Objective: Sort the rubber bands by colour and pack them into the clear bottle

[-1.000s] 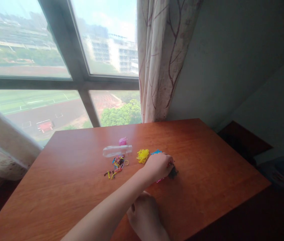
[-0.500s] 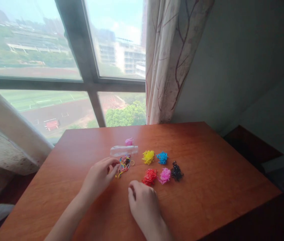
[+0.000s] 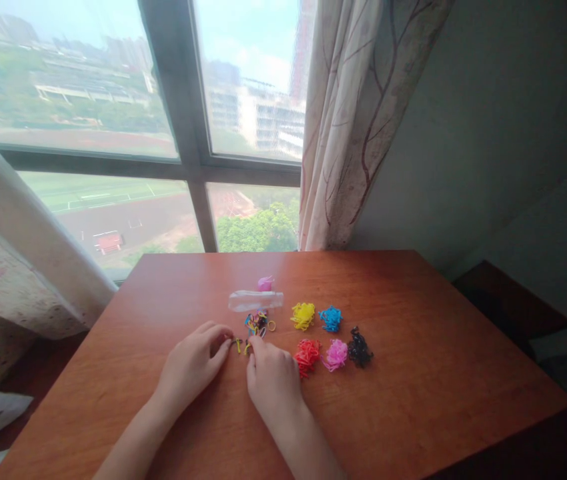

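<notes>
Right of lower centre, five one-colour piles (image 3: 303,316) lie sorted; at lower centre, mixed bands (image 3: 256,324) remain. The left hand (image 3: 194,358) and right hand (image 3: 274,379) bend narrowed fingers beside them; any grip cannot be told.

Worn on a person's head, the lone camera faced forward and down across a wooden table (image 3: 413,413), near enough to take in the left hand (image 3: 188,363) and right hand (image 3: 276,380) (both below centre), with a window (image 3: 183,87) and patterned curtain (image 3: 343,120) farther off.
</notes>
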### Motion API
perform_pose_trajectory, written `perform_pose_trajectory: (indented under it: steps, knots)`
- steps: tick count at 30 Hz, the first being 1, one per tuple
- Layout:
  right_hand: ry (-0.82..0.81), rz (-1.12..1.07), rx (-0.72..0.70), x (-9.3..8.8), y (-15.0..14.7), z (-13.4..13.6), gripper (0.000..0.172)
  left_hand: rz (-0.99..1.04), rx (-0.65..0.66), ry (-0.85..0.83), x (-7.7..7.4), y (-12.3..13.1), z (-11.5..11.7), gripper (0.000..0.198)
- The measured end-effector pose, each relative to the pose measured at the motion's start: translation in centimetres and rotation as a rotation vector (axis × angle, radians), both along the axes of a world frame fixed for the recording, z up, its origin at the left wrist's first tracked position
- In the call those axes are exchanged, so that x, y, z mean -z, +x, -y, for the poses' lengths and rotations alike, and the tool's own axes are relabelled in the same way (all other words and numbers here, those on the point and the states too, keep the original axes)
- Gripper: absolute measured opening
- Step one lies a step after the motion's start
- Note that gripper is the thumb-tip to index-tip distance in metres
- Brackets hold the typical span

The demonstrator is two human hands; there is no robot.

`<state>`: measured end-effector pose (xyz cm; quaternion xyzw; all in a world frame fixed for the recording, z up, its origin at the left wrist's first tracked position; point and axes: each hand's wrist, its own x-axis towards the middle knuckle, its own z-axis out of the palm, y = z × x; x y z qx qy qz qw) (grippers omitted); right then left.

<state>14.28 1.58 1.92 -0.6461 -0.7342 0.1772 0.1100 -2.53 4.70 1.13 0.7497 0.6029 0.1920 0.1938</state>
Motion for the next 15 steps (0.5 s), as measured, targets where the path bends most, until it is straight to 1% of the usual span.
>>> perform_pose_trajectory:
  steps: [3,9,15]
  knots:
    - [-0.002,0.022,-0.017,-0.1,0.0,-0.6,0.017,-0.004,0.001,-0.012,0.1,-0.1,-0.1,0.021]
    - [0.012,0.038,-0.004,-0.1,-0.2,-1.5,0.014,-0.014,0.004,-0.018,0.0,-0.1,0.1,0.022]
    - [0.010,0.038,-0.002,0.0,-0.1,-1.3,0.013,-0.037,-0.023,-0.022,0.1,0.0,0.1,0.021]
